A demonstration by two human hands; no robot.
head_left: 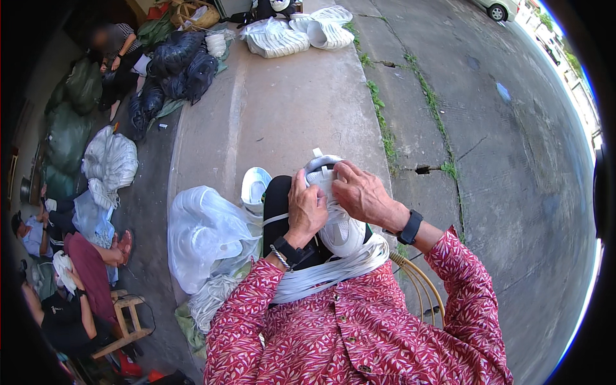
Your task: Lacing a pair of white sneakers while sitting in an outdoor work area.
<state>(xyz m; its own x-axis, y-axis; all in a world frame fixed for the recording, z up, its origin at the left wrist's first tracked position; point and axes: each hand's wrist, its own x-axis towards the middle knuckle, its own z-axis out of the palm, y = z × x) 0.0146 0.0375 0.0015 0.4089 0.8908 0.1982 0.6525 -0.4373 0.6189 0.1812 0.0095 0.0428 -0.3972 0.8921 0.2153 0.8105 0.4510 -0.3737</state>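
My left hand (307,208): fingers curled, mostly closed, gripping the left side of a white shoe (343,237) near its opening. My right hand (362,192): also curled in, gripping the opposite side by the tongue; exact fingertip contact hidden. Shoe sits on my lap, toe toward me, heel end away. Bundle of white laces (327,274) lies across my lap, just below the toe. Left of my lap: clear plastic bag (208,221) with pale contents, can't tell what; a second white shoe (256,184) beyond it, near my knee; more white cord (215,298) nearer me. Curved tan chair frame (423,282) at my right side. Far ahead, white shoes (276,37) bunched on the concrete. Other people seated off to the left.
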